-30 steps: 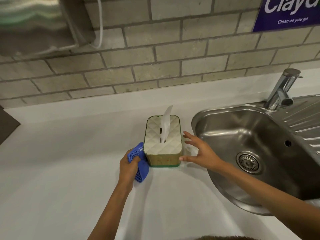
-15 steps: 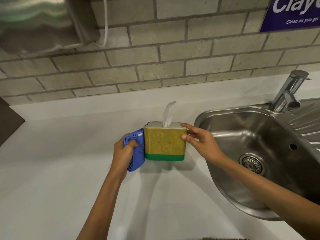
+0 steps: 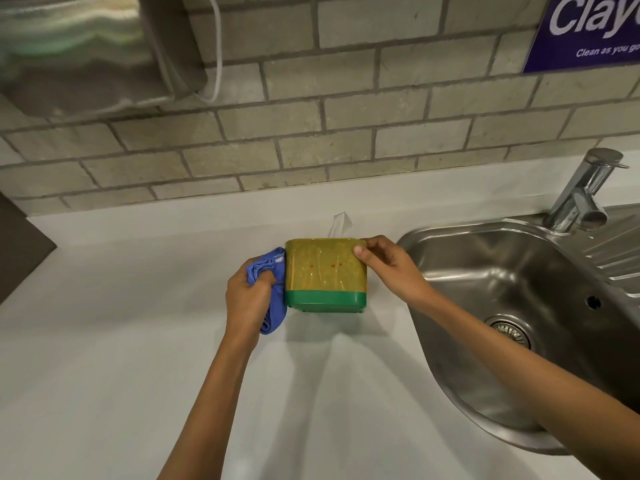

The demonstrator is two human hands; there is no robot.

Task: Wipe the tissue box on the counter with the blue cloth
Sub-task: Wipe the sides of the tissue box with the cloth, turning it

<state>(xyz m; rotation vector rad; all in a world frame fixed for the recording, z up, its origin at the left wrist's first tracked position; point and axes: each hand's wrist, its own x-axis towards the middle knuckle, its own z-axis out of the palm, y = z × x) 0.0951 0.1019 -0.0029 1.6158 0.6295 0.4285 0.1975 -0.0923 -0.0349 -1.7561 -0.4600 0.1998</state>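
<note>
A white counter (image 3: 104, 341) is filling most of the lower frame, running back to a wall of pale brick tiles (image 3: 346, 116) that is spanning the upper half. A stainless steel sink (image 3: 502, 306) is occupying the right side, its drain (image 3: 508, 331) sitting low in the basin and a chrome tap (image 3: 581, 192) rising at the far right edge. A brushed metal dispenser (image 3: 86, 53) is hanging in the upper left corner with a white cable (image 3: 218, 46) looping down beside it, and a dark blue sign (image 3: 588, 29) with white lettering is showing in the upper right corner.

Near the centre of the frame, the tissue box (image 3: 325, 271) is being held tipped toward the camera, its yellow-green side facing forward, its green base band lowermost and its underside just showing above a shadow on the counter, so it is appearing lifted clear. A white tissue (image 3: 339, 225) is poking up behind its top edge.

The right hand (image 3: 391, 268) is gripping the box's upper right corner, thumb pressing on the front face and fingers curling round the far side. The left hand (image 3: 247, 299) is closing in a fist around the bunched blue cloth (image 3: 273, 289), pressing it against the left side of the box; part of the cloth is hanging below the fist.
</note>
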